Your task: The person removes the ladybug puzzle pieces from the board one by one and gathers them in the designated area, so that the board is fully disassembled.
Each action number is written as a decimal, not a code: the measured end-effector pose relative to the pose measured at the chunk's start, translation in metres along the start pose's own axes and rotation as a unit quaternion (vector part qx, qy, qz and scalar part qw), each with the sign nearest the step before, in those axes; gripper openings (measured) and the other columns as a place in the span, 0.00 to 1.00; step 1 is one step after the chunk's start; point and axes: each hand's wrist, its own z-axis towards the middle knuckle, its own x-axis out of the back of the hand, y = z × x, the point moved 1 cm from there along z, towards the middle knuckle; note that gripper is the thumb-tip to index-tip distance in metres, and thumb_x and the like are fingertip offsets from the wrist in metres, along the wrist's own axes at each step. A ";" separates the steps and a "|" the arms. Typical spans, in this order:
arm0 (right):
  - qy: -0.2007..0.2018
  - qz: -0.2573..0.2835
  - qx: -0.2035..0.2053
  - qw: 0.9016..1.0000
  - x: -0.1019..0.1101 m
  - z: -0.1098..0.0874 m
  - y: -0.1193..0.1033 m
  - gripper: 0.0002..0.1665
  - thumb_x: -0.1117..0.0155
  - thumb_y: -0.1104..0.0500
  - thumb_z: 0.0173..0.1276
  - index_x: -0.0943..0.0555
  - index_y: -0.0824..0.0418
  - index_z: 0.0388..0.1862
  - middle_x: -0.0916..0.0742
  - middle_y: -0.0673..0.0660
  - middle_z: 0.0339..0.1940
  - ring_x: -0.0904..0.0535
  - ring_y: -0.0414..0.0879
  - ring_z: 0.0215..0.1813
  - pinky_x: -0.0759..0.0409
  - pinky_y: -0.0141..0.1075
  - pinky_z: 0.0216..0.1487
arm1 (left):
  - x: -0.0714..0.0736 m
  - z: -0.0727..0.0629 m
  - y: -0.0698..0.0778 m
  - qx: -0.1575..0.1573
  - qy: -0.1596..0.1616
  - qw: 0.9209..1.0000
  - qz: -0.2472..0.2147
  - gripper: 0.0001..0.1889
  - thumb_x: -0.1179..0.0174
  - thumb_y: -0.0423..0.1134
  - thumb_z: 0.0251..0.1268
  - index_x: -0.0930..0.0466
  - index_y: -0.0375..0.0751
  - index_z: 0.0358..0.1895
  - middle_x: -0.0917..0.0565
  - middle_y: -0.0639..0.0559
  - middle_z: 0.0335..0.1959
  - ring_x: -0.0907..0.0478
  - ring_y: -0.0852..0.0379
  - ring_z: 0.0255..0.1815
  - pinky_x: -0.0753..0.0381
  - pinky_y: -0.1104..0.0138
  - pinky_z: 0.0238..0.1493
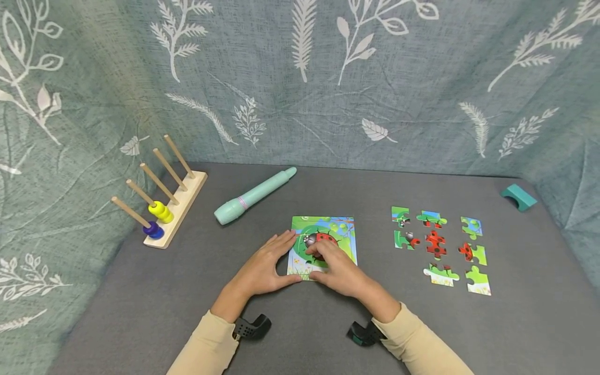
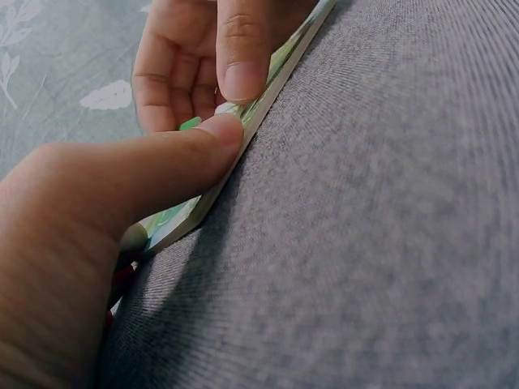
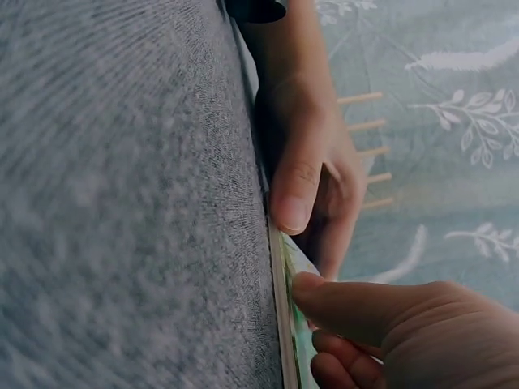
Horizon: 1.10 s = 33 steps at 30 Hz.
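A square puzzle board (image 1: 347,232) with a ladybug picture lies flat in front of me. My left hand (image 1: 266,268) rests along its left side, fingers extended to the edge and thumb at the near edge. Over the board's lower middle is my right hand (image 1: 338,266), fingers bent and thumb tip near the front edge, a gap between thumb and fingers. Both thumbs come close together at the front rim in the left wrist view. A small green bit (image 2: 190,123) shows beneath the right fingers there. In the right wrist view, the bent right fingers (image 3: 345,356) partly hide the board.
To the right lie several loose jigsaw pieces, including a red spotted one (image 1: 436,245). A teal arch block (image 1: 519,197) sits at the far right. Behind the board is a mint-green tube (image 1: 255,196); at left stands a wooden peg rack (image 1: 178,208) with blue and yellow rings.
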 end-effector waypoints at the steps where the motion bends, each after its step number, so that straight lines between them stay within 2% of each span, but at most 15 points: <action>1: 0.000 -0.002 -0.002 1.000 0.001 0.000 0.000 0.24 0.28 0.63 0.54 0.25 0.62 0.50 0.19 0.55 0.44 0.24 0.46 0.47 0.22 0.38 0.51 | 0.000 0.000 0.000 0.000 0.000 1.000 0.000 0.47 0.32 0.57 0.50 0.39 0.33 0.70 0.37 0.42 0.72 0.41 0.47 0.73 0.44 0.54 0.75; 5: -0.001 -0.006 -0.010 1.000 0.005 0.001 -0.001 0.23 0.28 0.62 0.56 0.24 0.62 0.50 0.19 0.55 0.43 0.23 0.46 0.46 0.21 0.37 0.49 | 0.000 0.000 0.000 -0.001 -0.002 1.000 0.002 0.47 0.32 0.57 0.51 0.39 0.34 0.70 0.36 0.43 0.72 0.41 0.47 0.73 0.44 0.54 0.76; 12: -0.026 0.039 -0.032 0.998 0.021 -0.002 0.000 0.24 0.29 0.60 0.59 0.24 0.63 0.53 0.18 0.56 0.46 0.20 0.46 0.46 0.18 0.36 0.49 | 0.001 0.000 0.001 0.002 -0.005 1.000 -0.003 0.47 0.33 0.57 0.51 0.39 0.35 0.70 0.36 0.43 0.72 0.41 0.47 0.73 0.44 0.54 0.75; 17: -0.015 0.021 -0.041 0.999 0.035 -0.011 0.004 0.23 0.28 0.60 0.57 0.22 0.61 0.52 0.17 0.54 0.46 0.20 0.45 0.46 0.20 0.38 0.50 | 0.003 0.000 0.002 0.005 -0.007 1.000 -0.007 0.46 0.33 0.57 0.51 0.38 0.35 0.70 0.36 0.44 0.72 0.41 0.47 0.73 0.44 0.53 0.75; 23: 0.014 -0.006 -0.061 0.998 0.058 -0.034 0.017 0.24 0.28 0.60 0.57 0.22 0.61 0.53 0.17 0.53 0.48 0.20 0.48 0.50 0.20 0.43 0.51 | 0.003 0.000 0.002 0.006 -0.006 1.000 -0.006 0.47 0.33 0.57 0.50 0.38 0.35 0.70 0.36 0.43 0.72 0.42 0.47 0.74 0.44 0.54 0.76; 27: 0.026 -0.011 -0.090 0.996 0.075 -0.052 0.028 0.24 0.28 0.60 0.57 0.22 0.60 0.53 0.18 0.53 0.48 0.20 0.49 0.51 0.20 0.45 0.52 | 0.003 0.000 0.002 0.006 -0.004 1.000 -0.007 0.47 0.32 0.57 0.50 0.38 0.34 0.70 0.36 0.43 0.71 0.41 0.47 0.73 0.44 0.54 0.76; 33: 0.043 -0.028 -0.113 0.992 0.096 -0.077 0.043 0.24 0.28 0.60 0.57 0.22 0.59 0.53 0.17 0.51 0.47 0.19 0.49 0.50 0.21 0.44 0.51 | 0.003 0.000 0.003 0.007 -0.005 1.000 -0.008 0.47 0.32 0.57 0.50 0.38 0.34 0.70 0.36 0.42 0.71 0.41 0.47 0.73 0.44 0.54 0.76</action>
